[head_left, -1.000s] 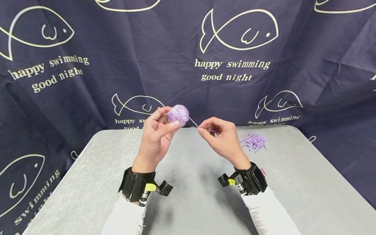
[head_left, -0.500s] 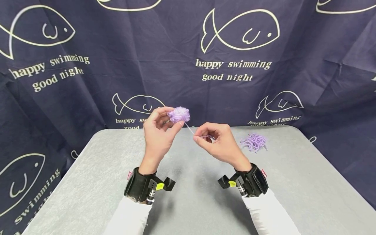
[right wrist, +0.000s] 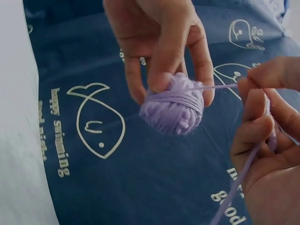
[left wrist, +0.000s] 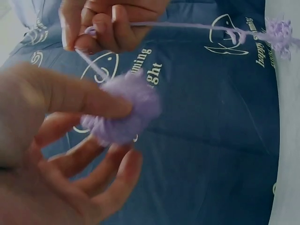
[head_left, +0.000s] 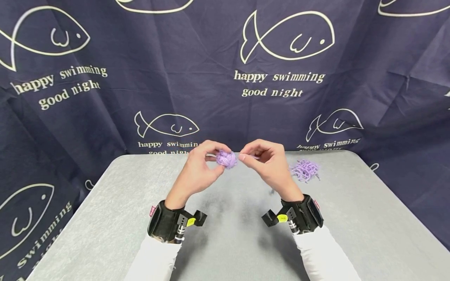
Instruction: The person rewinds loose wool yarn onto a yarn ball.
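Purple yarn ball (head_left: 226,159) gripped by left hand (head_left: 200,171), right hand (head_left: 268,166) pinching its strand (right wrist: 220,86); loose yarn pile (head_left: 304,170) nearby.

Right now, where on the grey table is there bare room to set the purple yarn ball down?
The grey table shows bare patches left of the left hand, between the forearms, and along the near right. The far right holds the loose purple yarn pile; both hands crowd the small purple yarn ball, the right hand pinching its strand.

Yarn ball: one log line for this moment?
left hand: holds yarn ball | right hand: pinches strand | loose yarn pile: on table
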A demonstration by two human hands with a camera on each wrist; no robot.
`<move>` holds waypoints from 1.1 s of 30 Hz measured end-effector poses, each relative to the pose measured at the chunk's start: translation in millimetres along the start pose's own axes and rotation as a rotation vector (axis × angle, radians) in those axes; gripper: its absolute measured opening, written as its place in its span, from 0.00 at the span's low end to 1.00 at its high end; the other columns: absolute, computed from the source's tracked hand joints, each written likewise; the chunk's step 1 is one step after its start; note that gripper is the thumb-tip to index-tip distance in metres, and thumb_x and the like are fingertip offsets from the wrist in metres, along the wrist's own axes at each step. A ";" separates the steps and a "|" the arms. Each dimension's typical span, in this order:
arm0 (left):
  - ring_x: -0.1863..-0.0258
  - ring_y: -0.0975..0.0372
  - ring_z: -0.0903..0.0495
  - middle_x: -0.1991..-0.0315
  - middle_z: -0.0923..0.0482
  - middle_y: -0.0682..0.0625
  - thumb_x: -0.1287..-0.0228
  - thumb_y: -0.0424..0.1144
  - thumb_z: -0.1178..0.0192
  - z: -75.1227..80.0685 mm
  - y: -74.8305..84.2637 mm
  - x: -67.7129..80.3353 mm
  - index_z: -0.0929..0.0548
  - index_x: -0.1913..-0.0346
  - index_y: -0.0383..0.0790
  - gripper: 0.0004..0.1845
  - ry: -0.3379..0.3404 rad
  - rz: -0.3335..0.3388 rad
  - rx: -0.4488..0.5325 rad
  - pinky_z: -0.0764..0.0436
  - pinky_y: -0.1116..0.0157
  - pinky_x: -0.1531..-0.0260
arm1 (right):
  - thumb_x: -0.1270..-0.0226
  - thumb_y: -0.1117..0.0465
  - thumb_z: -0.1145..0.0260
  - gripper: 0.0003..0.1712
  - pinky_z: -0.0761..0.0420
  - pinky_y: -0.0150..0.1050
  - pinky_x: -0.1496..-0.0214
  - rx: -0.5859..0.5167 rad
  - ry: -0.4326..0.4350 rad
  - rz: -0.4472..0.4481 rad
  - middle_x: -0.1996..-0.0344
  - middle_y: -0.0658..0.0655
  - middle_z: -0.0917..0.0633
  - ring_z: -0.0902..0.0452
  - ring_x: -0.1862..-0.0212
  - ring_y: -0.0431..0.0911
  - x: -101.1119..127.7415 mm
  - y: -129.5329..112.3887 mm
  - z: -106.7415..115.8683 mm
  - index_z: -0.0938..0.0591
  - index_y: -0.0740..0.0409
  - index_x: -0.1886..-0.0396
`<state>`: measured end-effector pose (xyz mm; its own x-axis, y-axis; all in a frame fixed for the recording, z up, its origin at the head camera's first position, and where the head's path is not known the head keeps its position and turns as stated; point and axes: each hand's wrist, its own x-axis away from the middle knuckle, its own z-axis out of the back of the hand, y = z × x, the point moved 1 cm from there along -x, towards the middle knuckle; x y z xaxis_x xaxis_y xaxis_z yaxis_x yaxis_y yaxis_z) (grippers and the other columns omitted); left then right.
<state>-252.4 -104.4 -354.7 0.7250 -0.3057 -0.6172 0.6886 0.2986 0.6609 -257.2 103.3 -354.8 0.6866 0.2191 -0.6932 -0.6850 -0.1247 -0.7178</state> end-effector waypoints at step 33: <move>0.61 0.59 0.18 0.59 0.17 0.47 0.47 0.14 0.37 2.1 15.2 -6.0 0.18 0.54 0.38 0.21 0.345 0.048 0.826 0.15 0.68 0.60 | 0.41 0.73 0.30 0.10 0.29 0.32 0.77 0.496 -0.086 0.155 0.75 0.43 0.17 0.28 0.77 0.40 3.7 11.2 -9.1 0.14 0.52 0.69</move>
<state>-246.3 -99.9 -340.1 0.8094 0.0185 -0.5869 0.5213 -0.4826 0.7038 -260.1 94.0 -366.0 0.5596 0.3153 -0.7664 -0.8243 0.3069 -0.4757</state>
